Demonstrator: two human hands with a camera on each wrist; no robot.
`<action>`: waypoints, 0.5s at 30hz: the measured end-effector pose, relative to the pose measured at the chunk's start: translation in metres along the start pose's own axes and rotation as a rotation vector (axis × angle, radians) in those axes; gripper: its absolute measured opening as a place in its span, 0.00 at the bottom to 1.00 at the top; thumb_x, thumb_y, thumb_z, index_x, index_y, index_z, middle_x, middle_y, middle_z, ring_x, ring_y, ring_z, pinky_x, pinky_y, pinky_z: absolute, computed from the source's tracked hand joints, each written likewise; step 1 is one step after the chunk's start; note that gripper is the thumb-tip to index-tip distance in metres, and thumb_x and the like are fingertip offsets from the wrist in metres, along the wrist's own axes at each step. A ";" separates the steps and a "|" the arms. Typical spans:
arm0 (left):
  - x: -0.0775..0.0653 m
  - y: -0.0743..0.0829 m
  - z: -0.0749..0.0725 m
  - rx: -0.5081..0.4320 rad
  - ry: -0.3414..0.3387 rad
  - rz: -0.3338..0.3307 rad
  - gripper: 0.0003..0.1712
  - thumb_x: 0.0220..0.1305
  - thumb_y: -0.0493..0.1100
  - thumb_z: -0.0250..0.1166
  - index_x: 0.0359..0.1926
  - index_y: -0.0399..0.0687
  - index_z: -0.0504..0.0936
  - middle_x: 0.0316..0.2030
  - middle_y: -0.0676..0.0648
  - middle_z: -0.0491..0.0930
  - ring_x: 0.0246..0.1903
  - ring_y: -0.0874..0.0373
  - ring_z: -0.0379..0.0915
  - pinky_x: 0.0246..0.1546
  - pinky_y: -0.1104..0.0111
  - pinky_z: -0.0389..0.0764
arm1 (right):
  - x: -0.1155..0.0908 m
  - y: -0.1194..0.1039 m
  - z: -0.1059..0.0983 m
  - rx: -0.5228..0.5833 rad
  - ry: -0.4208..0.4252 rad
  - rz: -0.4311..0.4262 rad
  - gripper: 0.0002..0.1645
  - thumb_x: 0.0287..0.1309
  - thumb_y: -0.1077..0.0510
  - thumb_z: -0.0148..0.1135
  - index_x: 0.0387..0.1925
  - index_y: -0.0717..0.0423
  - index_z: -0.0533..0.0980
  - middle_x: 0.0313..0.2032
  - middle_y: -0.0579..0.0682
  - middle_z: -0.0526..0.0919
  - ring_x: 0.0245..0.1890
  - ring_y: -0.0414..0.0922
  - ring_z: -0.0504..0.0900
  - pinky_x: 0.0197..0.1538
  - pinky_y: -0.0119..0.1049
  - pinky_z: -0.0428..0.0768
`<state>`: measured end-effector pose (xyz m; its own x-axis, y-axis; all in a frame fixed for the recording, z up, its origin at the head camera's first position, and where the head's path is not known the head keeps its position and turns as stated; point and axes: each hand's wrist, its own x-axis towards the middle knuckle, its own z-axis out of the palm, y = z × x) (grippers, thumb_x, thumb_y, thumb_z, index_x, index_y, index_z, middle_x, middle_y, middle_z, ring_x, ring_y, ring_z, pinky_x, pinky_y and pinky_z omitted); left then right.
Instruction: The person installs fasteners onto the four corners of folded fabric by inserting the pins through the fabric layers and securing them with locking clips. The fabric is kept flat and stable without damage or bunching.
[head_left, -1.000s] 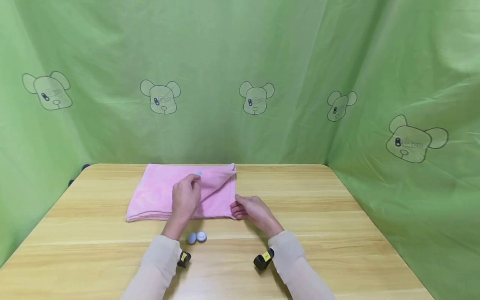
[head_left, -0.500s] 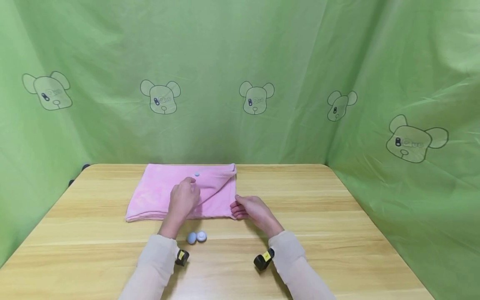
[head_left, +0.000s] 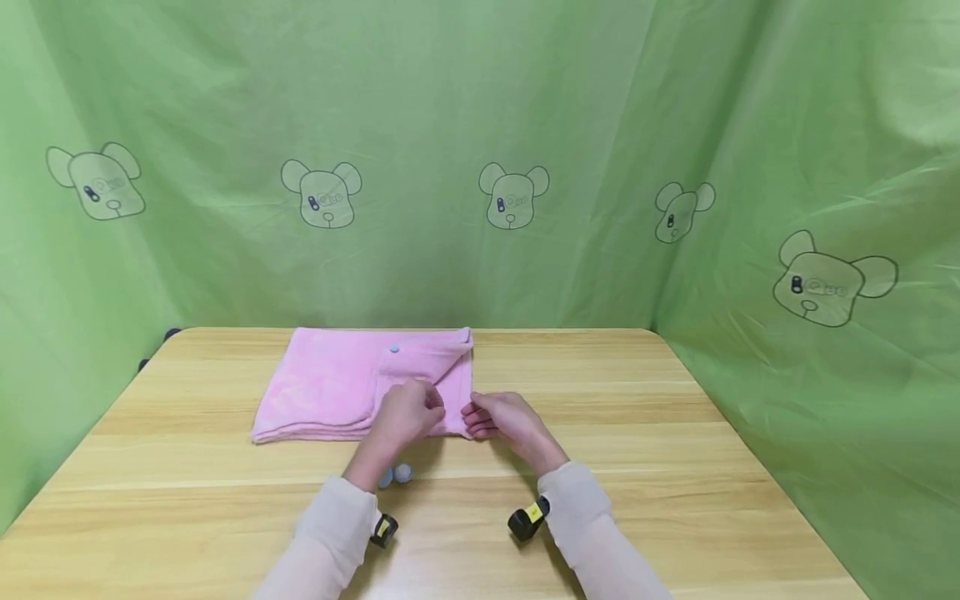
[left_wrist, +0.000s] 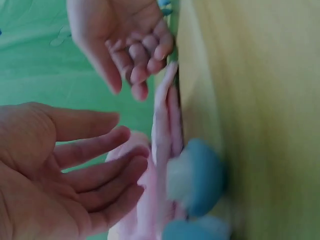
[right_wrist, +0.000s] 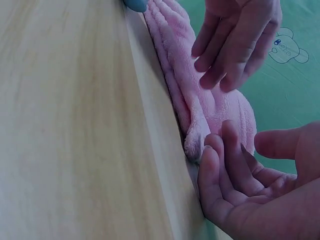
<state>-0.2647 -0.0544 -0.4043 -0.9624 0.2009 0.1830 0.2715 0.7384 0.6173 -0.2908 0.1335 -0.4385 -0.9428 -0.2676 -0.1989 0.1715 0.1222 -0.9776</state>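
Note:
A folded pink fleece cloth (head_left: 322, 379) lies on the table, its upper layer turned back askew toward the right. One small blue piece (head_left: 394, 349) sits on top of it. My left hand (head_left: 408, 410) hovers over the cloth's near right part, fingers loosely bent and holding nothing. At the near right corner my right hand (head_left: 510, 419) lies palm inward; the right wrist view shows its fingertips (right_wrist: 210, 157) right at the cloth's edge, thumb apart. Two mushroom-shaped blue-and-white pieces, one (head_left: 402, 473) beside the other (left_wrist: 202, 177), rest in front of the cloth, partly behind my left wrist.
The wooden table (head_left: 637, 500) extends on both sides of the cloth. Green curtains (head_left: 420, 275) with bear-head drawings hang behind and beside it. A small black camera (head_left: 384, 529) is on my left wrist, another black camera (head_left: 525, 522) on my right.
My left hand has left the small blue piece on the cloth and moved right and nearer, toward my right hand. The right hand has stayed in place.

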 end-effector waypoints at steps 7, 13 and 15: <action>-0.001 0.000 0.008 0.116 -0.137 -0.032 0.20 0.39 0.39 0.77 0.38 0.42 0.83 0.26 0.50 0.78 0.31 0.52 0.73 0.43 0.54 0.74 | -0.001 -0.002 0.002 -0.008 0.009 0.009 0.17 0.71 0.62 0.49 0.44 0.76 0.76 0.32 0.60 0.83 0.29 0.45 0.82 0.36 0.34 0.83; 0.000 -0.007 0.012 0.128 -0.113 0.008 0.18 0.37 0.35 0.77 0.35 0.44 0.84 0.31 0.46 0.81 0.36 0.50 0.74 0.44 0.54 0.75 | -0.002 -0.002 0.002 -0.026 0.006 0.014 0.17 0.70 0.62 0.49 0.44 0.76 0.76 0.33 0.61 0.83 0.29 0.44 0.82 0.35 0.33 0.83; 0.000 -0.009 0.013 0.123 -0.099 0.021 0.15 0.39 0.34 0.76 0.33 0.45 0.85 0.33 0.44 0.82 0.36 0.49 0.75 0.44 0.54 0.76 | -0.002 -0.002 0.002 -0.029 0.002 0.013 0.17 0.70 0.63 0.50 0.44 0.76 0.76 0.33 0.61 0.83 0.29 0.44 0.82 0.35 0.33 0.83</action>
<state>-0.2669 -0.0528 -0.4200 -0.9544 0.2755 0.1146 0.2943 0.8052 0.5149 -0.2886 0.1323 -0.4363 -0.9410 -0.2639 -0.2118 0.1757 0.1538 -0.9724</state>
